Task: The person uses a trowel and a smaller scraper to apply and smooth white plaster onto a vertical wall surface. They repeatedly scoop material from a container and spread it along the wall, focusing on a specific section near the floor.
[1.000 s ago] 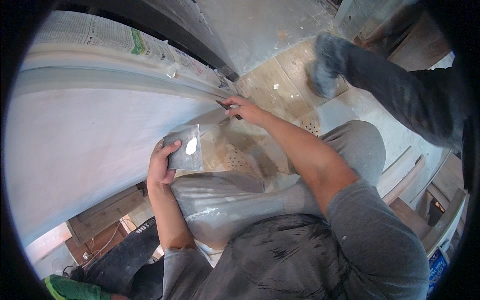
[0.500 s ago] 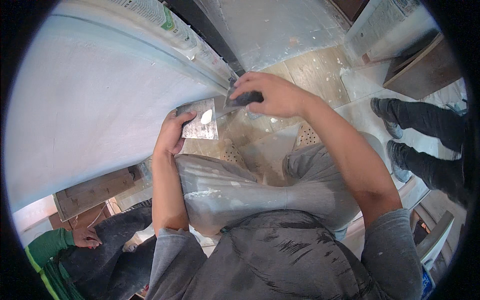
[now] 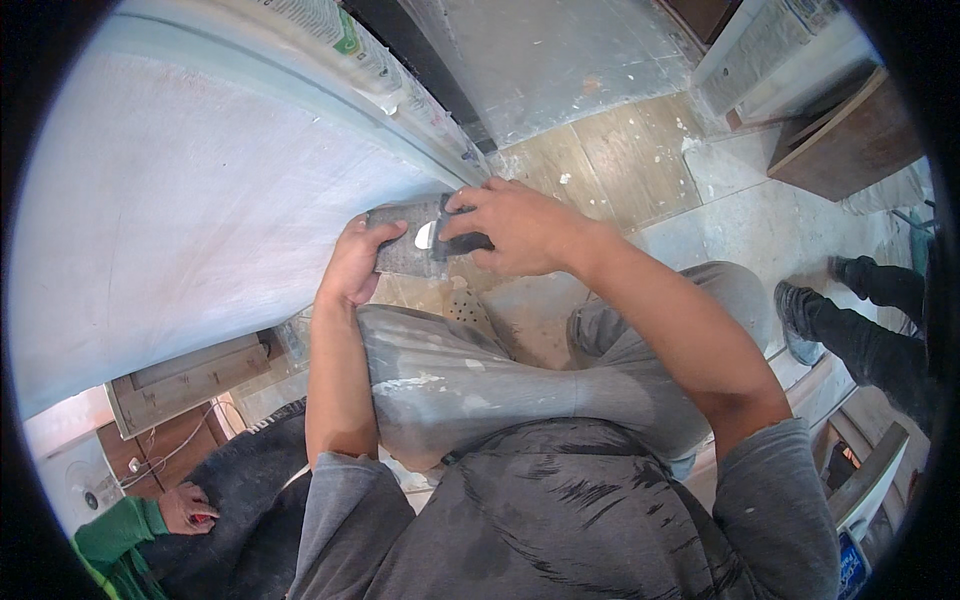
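My left hand grips a flat, smeared metal putty knife, its thumb on top. A white dab of putty sits near the right edge of that blade. My right hand is closed on a second putty knife with a dark handle, whose blade edge meets the first blade beside the dab. Most of the second blade is hidden by my fingers or seen edge-on. Just left of both hands is a whitish, smoothly coated wall.
A paper-covered door frame runs along the wall's right edge. Wood-look floor tiles carry white splatters. At right stand a brown cabinet panel and another person's dark-trousered legs. A green-sleeved person's hand shows at lower left.
My right hand has come down from the wall's edge, bringing its putty knife onto the left one's blade. The person at right has shifted one foot farther away.
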The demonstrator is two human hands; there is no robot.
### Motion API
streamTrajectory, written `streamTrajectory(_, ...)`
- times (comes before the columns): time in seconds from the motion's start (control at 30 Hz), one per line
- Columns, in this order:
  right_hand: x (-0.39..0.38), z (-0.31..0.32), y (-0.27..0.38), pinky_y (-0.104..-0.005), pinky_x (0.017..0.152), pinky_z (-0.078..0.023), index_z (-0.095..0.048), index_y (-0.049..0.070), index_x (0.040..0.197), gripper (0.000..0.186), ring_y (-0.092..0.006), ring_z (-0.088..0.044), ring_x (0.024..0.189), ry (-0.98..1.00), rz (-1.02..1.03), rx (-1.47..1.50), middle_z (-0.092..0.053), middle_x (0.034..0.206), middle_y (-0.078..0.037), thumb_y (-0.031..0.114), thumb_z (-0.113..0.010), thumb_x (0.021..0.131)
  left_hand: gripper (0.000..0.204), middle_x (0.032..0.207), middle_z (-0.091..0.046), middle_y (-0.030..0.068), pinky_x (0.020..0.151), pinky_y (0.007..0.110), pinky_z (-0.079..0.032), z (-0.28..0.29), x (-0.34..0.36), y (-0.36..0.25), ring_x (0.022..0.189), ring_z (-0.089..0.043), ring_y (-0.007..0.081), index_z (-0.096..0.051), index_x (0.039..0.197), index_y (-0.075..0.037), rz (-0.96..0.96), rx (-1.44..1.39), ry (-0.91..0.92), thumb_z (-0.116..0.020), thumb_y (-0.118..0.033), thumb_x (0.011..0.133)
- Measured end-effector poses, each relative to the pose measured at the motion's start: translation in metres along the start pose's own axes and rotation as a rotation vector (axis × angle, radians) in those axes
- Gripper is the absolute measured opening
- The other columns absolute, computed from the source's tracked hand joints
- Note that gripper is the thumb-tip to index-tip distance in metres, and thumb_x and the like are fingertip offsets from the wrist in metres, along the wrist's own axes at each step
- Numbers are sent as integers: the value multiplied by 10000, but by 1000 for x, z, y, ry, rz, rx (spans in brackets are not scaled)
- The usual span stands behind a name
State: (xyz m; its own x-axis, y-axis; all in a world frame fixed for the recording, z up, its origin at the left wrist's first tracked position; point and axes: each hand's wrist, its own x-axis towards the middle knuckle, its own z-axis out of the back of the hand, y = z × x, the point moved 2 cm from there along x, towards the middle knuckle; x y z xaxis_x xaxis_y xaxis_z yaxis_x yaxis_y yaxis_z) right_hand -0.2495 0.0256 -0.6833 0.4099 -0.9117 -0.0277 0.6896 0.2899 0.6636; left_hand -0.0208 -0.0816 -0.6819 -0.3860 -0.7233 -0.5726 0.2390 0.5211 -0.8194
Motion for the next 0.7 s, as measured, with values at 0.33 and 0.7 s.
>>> streamTrajectory(0.33,20,-79,-176,-365,1036,-436,-687,110,1256,361,-179,-546,1222,-6,-456,962,-641,1259,-11,203,-613,915,423,1156,-661,187,824,362,-599,6,3,-1,970,-702,261,-548,1281,100,27,66,-54,-672,-57,908)
streamTrajectory(0.7,69,-155,-192,-300,925,-442,-673,137,1335,416,-134,-537,1092,-254,-422,1219,-598,1208,-19,188,-594,930,468,1128,-670,195,842,379,-612,13,-3,7,992,-714,271,-487,1306,123,65,48,-103,-681,-34,910)
